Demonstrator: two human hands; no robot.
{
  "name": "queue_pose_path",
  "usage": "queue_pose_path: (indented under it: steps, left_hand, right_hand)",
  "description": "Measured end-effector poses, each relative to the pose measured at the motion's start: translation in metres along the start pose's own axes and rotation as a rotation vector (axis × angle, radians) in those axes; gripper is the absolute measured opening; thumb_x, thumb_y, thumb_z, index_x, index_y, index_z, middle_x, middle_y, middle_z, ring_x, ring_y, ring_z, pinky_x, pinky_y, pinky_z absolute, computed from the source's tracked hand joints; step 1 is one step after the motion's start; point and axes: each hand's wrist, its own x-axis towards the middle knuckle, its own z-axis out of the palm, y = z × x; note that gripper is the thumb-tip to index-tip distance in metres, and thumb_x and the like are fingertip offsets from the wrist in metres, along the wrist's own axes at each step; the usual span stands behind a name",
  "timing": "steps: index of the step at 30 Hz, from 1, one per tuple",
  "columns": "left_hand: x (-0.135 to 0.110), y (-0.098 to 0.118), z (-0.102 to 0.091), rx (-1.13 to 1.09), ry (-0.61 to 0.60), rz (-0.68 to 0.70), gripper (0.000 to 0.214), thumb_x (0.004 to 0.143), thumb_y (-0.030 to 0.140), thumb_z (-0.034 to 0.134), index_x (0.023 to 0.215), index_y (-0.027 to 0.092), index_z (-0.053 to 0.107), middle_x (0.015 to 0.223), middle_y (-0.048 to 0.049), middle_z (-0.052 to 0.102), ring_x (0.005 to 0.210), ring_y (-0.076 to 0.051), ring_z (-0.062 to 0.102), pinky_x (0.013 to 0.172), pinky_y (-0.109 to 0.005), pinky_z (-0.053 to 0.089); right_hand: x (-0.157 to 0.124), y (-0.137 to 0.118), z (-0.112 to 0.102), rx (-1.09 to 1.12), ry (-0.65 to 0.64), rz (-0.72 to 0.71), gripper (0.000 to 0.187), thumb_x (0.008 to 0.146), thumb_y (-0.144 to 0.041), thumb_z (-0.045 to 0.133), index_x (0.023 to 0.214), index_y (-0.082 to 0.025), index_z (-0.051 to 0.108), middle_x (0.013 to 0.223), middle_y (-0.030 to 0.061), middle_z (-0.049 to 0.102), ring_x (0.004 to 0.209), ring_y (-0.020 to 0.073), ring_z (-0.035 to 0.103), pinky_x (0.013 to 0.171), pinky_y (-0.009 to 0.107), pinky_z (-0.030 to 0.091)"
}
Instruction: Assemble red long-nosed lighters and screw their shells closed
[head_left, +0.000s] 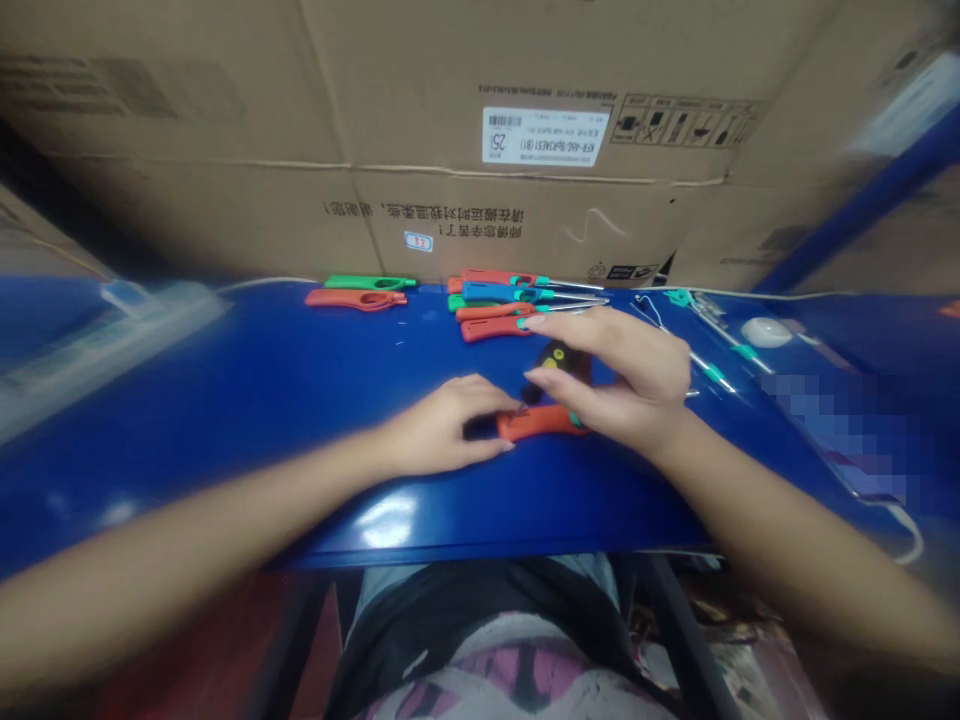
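Observation:
My left hand is closed on the butt end of an orange long-nosed lighter, lying on the blue tabletop. Above the lighter's front part is my right hand, thumb and index finger stretched apart. Between them shows a black object with yellow marks; its kind is unclear, and my other right fingers are hidden. Just beyond the right fingertips lies a row of lighters in orange, blue and green, with metal nozzles. The held lighter's nozzle is covered by my right hand.
A green lighter body and an orange one lie back left. Metal tubes with teal parts, a white round item and a blurred phone-like device with a cable are right. A power strip lies left; cardboard stands behind.

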Motion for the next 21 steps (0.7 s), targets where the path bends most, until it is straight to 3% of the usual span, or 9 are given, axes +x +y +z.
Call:
queue_pose_path:
  steps: [3,5,8,11,16,18,21]
  left_hand:
    - [0.0000,-0.0001,-0.0002,0.001,-0.002,0.002,0.034,0.089,0.031,0.072,0.121,0.018,0.069,0.116,-0.0093,0.073,0.110,-0.024,0.066,0.103,-0.041,0.048]
    - [-0.0002,-0.0005,-0.0001,0.005,-0.004,0.002,0.035,0.089,0.030,0.073,0.122,0.018,0.069,0.116,-0.0093,0.073,0.110,-0.023,0.065,0.103,-0.041,0.048]
    - [-0.0005,-0.0016,0.0006,-0.001,0.003,0.000,0.035,0.088,0.029,0.073,0.121,0.018,0.069,0.117,-0.0094,0.073,0.112,-0.024,0.065,0.104,-0.041,0.048]
    - [-0.0003,-0.0023,0.0010,-0.006,0.003,0.001,0.035,0.088,0.032,0.073,0.121,0.018,0.068,0.117,-0.0097,0.073,0.112,-0.025,0.065,0.103,-0.042,0.048]
    - [0.0009,-0.0010,0.0002,-0.008,-0.009,-0.003,0.037,0.088,0.032,0.074,0.123,0.018,0.068,0.117,-0.0099,0.074,0.110,-0.024,0.066,0.103,-0.042,0.049]
    - [0.0007,-0.0010,0.0002,-0.002,-0.003,-0.005,0.037,0.088,0.032,0.074,0.122,0.019,0.068,0.115,-0.0096,0.074,0.109,-0.024,0.066,0.102,-0.043,0.049]
    - [0.0002,-0.0016,0.0007,-0.003,-0.001,-0.005,0.036,0.088,0.032,0.074,0.122,0.019,0.068,0.117,-0.0098,0.073,0.110,-0.025,0.066,0.102,-0.043,0.049]
  right_hand:
    - [-0.0002,0.0006,-0.0010,0.092,-0.107,0.090,0.038,0.103,-0.030,0.047,0.138,-0.024,0.060,0.122,0.0080,0.073,0.101,0.0208,0.072,0.084,0.036,0.062]
    - [-0.0009,0.0016,-0.0003,0.149,-0.152,0.179,0.039,0.103,-0.031,0.045,0.139,-0.023,0.059,0.120,0.0080,0.073,0.098,0.0201,0.072,0.076,0.034,0.063]
    - [-0.0022,0.0046,0.0008,0.068,-0.066,0.180,0.029,0.096,-0.036,0.061,0.123,-0.025,0.068,0.107,0.0059,0.076,0.084,0.0196,0.071,0.069,0.033,0.062]
    - [-0.0023,0.0068,0.0002,-0.060,0.012,0.090,0.028,0.092,-0.037,0.067,0.118,-0.027,0.070,0.105,0.0057,0.077,0.081,0.0207,0.070,0.075,0.037,0.062]
    - [-0.0017,0.0054,-0.0009,0.123,-0.120,0.211,0.039,0.104,-0.031,0.043,0.141,-0.025,0.056,0.117,0.0068,0.073,0.083,0.0175,0.073,0.071,0.032,0.062]
    - [-0.0027,0.0056,-0.0004,0.133,-0.125,0.233,0.034,0.102,-0.034,0.051,0.133,-0.025,0.062,0.111,0.0057,0.075,0.076,0.0163,0.072,0.066,0.030,0.061]
    - [-0.0048,0.0064,0.0005,-0.014,0.009,0.159,0.024,0.094,-0.035,0.066,0.115,-0.026,0.071,0.100,0.0043,0.077,0.069,0.0168,0.071,0.066,0.031,0.061]
